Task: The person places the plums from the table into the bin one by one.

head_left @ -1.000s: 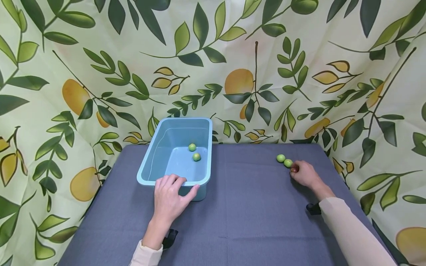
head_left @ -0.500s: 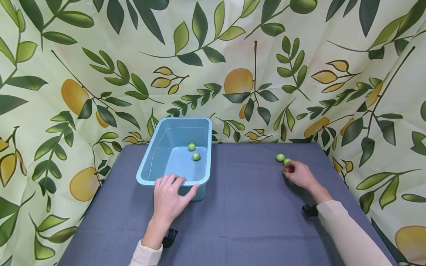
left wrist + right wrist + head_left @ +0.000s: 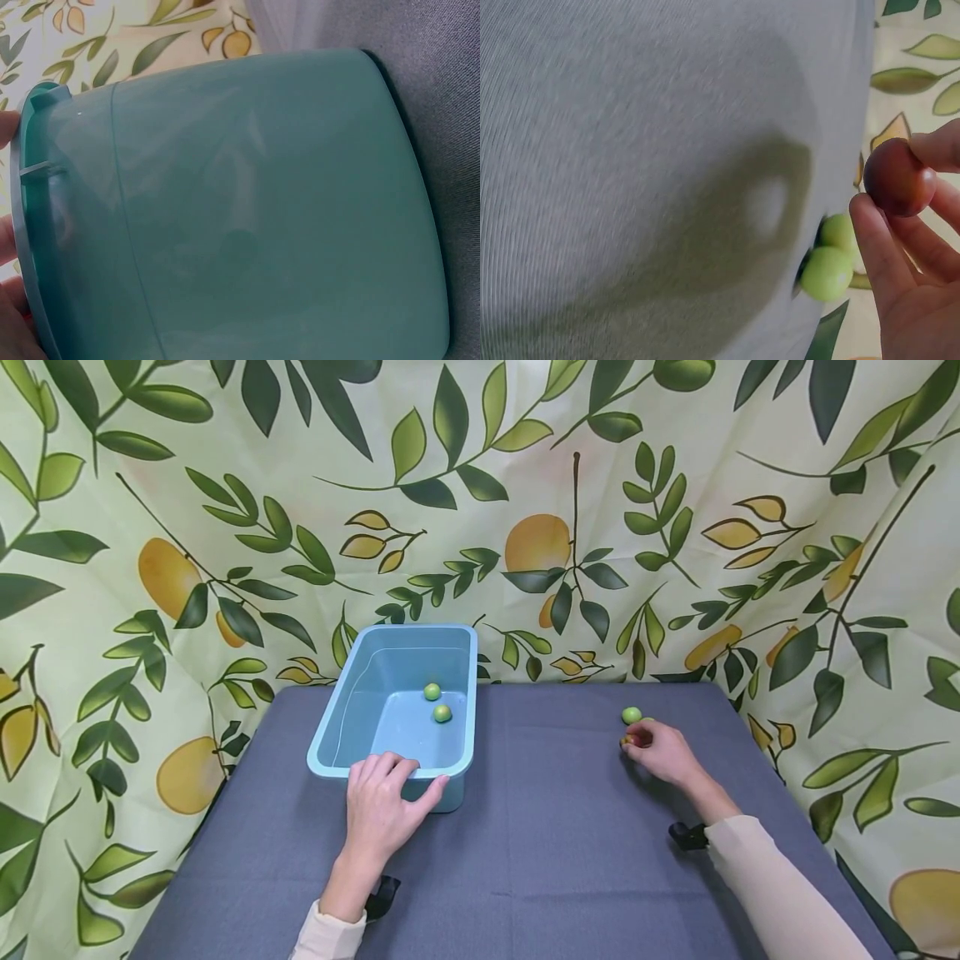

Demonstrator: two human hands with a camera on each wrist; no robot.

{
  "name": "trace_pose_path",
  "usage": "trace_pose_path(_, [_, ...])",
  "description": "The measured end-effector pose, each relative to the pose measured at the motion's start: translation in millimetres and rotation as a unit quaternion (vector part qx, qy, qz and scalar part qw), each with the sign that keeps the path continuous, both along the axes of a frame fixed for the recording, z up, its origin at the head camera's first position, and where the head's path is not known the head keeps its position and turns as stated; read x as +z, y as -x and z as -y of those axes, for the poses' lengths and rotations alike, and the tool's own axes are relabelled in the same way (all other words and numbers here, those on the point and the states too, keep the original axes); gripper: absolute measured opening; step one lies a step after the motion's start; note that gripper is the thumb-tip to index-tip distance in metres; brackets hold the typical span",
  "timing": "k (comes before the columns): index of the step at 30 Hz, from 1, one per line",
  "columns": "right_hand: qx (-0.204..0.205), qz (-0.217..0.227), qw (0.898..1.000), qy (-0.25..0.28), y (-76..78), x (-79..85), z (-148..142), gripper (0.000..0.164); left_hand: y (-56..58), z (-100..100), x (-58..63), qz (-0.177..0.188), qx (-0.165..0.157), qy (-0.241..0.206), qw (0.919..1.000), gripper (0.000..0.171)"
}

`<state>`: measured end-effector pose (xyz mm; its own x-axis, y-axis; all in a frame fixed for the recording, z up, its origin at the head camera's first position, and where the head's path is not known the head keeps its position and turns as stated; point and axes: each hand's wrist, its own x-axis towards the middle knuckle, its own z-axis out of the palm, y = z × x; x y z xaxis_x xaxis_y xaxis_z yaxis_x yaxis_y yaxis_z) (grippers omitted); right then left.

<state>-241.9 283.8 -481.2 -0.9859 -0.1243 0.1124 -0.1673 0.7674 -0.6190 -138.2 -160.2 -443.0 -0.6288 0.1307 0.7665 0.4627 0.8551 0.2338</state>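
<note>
My right hand [image 3: 666,755] pinches a small, smooth, dark red fruit [image 3: 897,177] between thumb and fingertips, just above the table. Close behind it lie two small round green fruits [image 3: 826,274] side by side. In the head view one green fruit [image 3: 632,716] shows fully, while the hand mostly hides the other. On the left, my left hand [image 3: 382,802] grips the near rim of a blue plastic tub [image 3: 467,727], fingers hooked over the edge and thumb spread outside. Two more green fruits [image 3: 442,713] lie apart on the tub's floor.
A dark grey-blue cloth [image 3: 555,827] covers the table. Behind and beside it hangs a leaf-and-fruit patterned curtain [image 3: 465,527], close to the table's back edge. The tub stands at the back left.
My right hand has moved left with the dark red fruit, passing in front of the nearer green fruit. The left hand and the tub have stayed in place.
</note>
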Motion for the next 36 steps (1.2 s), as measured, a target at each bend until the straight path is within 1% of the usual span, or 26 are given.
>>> trace_pose_path(7, [0.008,-0.008,1.0,0.02,-2.2,3.5,10.9,0.03,-0.3,0.0,0.4,0.006,0.0,0.0,1.0,0.046])
trace_pose_path(12, [0.016,-0.004,0.999,0.031,-2.5,4.2,19.0,0.029,-0.8,-0.4,1.1,0.01,0.0,0.001,1.0,0.049])
trace_pose_path(20, [0.022,-0.006,0.998,0.065,-2.5,7.2,34.4,0.028,0.8,0.1,-0.5,0.003,-0.003,-0.003,1.0,0.046])
trace_pose_path(26, [0.026,0.001,0.996,0.09,-2.7,14.8,48.9,0.029,0.1,-0.4,-0.4,0.006,0.0,-0.002,1.0,0.049])
trace_pose_path(36, [0.042,-0.011,0.991,0.127,-2.0,28.3,68.6,0.028,0.7,0.0,-0.1,0.001,-0.001,-0.003,1.0,0.048])
